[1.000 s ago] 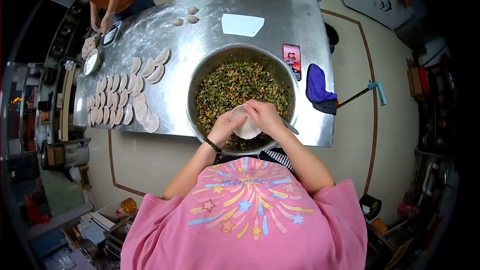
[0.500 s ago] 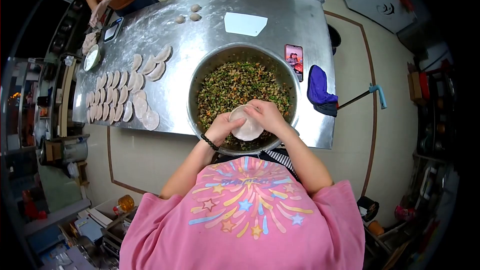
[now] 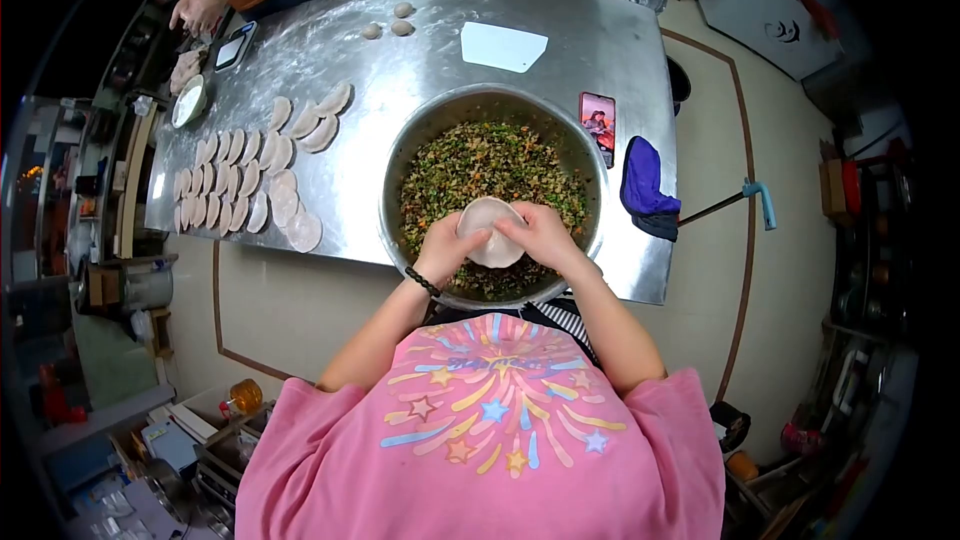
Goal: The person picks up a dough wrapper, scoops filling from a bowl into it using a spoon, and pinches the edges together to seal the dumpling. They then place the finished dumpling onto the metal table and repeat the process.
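Above a large steel bowl [image 3: 391, 190], a round white dough wrapper [image 3: 496, 252] is pinched between my two hands. On its left edge my left hand [image 3: 446, 246] is closed, the thumb pressing on its face. My right hand [image 3: 548, 237] grips the opposite edge, thumb likewise on the face. Chopped vegetable filling [image 3: 495, 162], green with orange bits, lies in the bowl below. No filling shows on the wrapper. Left of the bowl, several half-moon dumplings [image 3: 236, 147] stand in rows on the metal table [image 3: 350, 210], with flat wrappers [image 3: 304, 231] near its front edge.
A white scraper sheet [image 3: 504, 46] and small dough balls [image 3: 403, 10] lie toward the back. A phone [image 3: 598, 123] and a purple cloth item [image 3: 647, 178] are right of the bowl. At the far left, a co-worker's hands [image 3: 203, 12] are near a scale [image 3: 236, 47] and small bowl [image 3: 189, 102].
My right hand has shifted from the wrapper's upper edge down its right side, thumb onto the face. The co-worker's hands have come together. The view has shifted slightly.
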The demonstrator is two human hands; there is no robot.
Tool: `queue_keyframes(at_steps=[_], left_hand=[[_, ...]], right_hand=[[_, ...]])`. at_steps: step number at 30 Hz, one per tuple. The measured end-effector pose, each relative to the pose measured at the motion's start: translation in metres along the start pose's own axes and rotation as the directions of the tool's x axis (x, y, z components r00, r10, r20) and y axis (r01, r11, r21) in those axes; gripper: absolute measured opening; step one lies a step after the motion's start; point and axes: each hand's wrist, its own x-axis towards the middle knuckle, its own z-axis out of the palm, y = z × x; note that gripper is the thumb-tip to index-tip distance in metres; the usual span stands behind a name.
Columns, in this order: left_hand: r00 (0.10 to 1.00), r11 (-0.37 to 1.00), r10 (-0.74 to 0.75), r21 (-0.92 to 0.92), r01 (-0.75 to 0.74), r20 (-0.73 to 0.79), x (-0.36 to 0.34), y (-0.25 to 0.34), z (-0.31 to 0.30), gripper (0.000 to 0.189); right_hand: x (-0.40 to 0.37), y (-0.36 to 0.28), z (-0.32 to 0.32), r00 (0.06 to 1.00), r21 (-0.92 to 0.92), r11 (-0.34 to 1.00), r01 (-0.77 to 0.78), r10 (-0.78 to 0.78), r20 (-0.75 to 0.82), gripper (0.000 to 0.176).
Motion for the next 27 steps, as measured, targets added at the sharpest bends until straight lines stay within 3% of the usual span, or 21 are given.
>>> queue_keyframes(at_steps=[1,3,4,5,6,7,9,10,11,14,16,17,19,21,22,23,24,25,26,27], left_hand=[[1.0,1.0,0.002,-0.001,-0.002,-0.003,0.001,0.0,0.002,0.039],[0.983,0.938,-0.056,-0.345,-0.007,-0.173,0.004,0.002,0.007,0.042],[0.994,0.777,-0.069,-0.63,-0.001,-0.087,0.011,-0.009,0.005,0.041],[0.993,0.775,-0.068,-0.632,-0.005,-0.091,0.013,-0.021,0.004,0.041],[0.994,0.545,-0.022,-0.832,0.1,0.105,0.009,-0.017,0.006,0.041],[0.958,0.274,0.083,-0.931,0.242,0.274,0.007,-0.016,0.007,0.041],[0.925,-0.07,0.168,-0.932,0.357,0.342,0.008,-0.013,0.012,0.043],[0.927,0.003,0.184,-0.943,0.333,0.328,0.007,-0.01,0.014,0.045],[0.927,0.074,0.202,-0.949,0.306,0.315,0.007,-0.008,0.015,0.046],[0.912,0.028,0.155,-0.925,0.38,0.379,0.0,0.007,0.013,0.05],[0.882,0.087,0.218,-0.909,0.408,0.417,-0.001,0.016,0.015,0.053],[0.845,0.149,0.275,-0.888,0.434,0.459,-0.001,0.018,0.016,0.057],[0.851,0.176,0.252,-0.887,0.427,0.46,0.002,0.007,0.018,0.063],[0.813,0.039,0.331,-0.867,0.496,0.479,0.001,-0.003,0.016,0.066],[0.859,-0.017,0.228,-0.881,0.473,0.458,-0.005,-0.001,0.011,0.066],[0.91,0.075,0.113,-0.916,0.393,0.4,-0.008,-0.005,0.008,0.066],[0.913,-0.02,0.102,-0.917,0.399,0.395,-0.011,-0.008,0.004,0.065],[0.916,-0.117,0.09,-0.909,0.4,0.391,-0.013,-0.01,0.001,0.065],[0.915,-0.241,-0.006,-0.888,0.391,0.404,-0.016,-0.014,0.0,0.066],[0.902,-0.269,0.032,-0.866,0.422,0.43,-0.02,-0.014,-0.006,0.068]], right_hand=[[-0.001,-0.014,-0.002,0.999,-0.095,0.995,0.031,-0.034,-0.029,0.023],[-0.007,-0.035,-0.001,0.994,-0.107,0.993,0.058,-0.067,-0.081,0.022],[-0.009,-0.038,0.001,0.965,-0.259,0.942,0.215,-0.246,-0.094,0.02],[-0.011,-0.042,0.001,0.905,-0.405,0.843,0.355,-0.418,-0.077,0.021],[-0.015,-0.055,-0.005,0.907,-0.446,0.798,0.406,-0.413,0.088,0.025],[-0.018,-0.065,-0.01,0.906,-0.445,0.797,0.408,-0.412,0.094,0.025],[-0.023,-0.075,-0.018,0.977,-0.218,0.957,0.192,-0.208,-0.049,0.026],[-0.018,-0.064,-0.023,0.975,-0.059,0.987,0.149,-0.157,-0.157,0.027],[-0.02,-0.056,-0.033,0.942,-0.275,0.952,0.137,-0.211,-0.261,0.024],[-0.02,-0.043,-0.041,0.953,-0.324,0.946,0.015,-0.111,-0.28,0.023],[-0.012,-0.031,-0.036,0.981,-0.28,0.959,0.041,-0.092,-0.171,0.024],[-0.007,-0.026,-0.031,0.997,-0.131,0.991,0.029,-0.038,-0.065,0.031],[0.001,-0.028,-0.017,0.944,0.2,0.937,-0.286,0.24,0.225,0.033],[-0.002,-0.046,-0.008,0.906,0.189,0.918,-0.35,0.279,0.319,0.033],[-0.002,-0.044,0.0,0.941,0.212,0.939,-0.272,0.213,0.264,0.028],[-0.005,-0.043,0.007,0.979,0.123,0.985,-0.121,0.098,0.178,0.024],[-0.005,-0.049,0.008,0.961,-0.068,0.963,0.261,-0.252,0.112,0.023],[-0.006,-0.056,0.009,0.811,-0.268,0.768,0.582,-0.573,0.119,0.023],[-0.015,-0.063,0.004,0.777,-0.335,0.701,0.629,-0.586,0.231,0.024],[-0.019,-0.07,-0.001,0.78,-0.338,0.704,0.624,-0.581,0.231,0.024]])
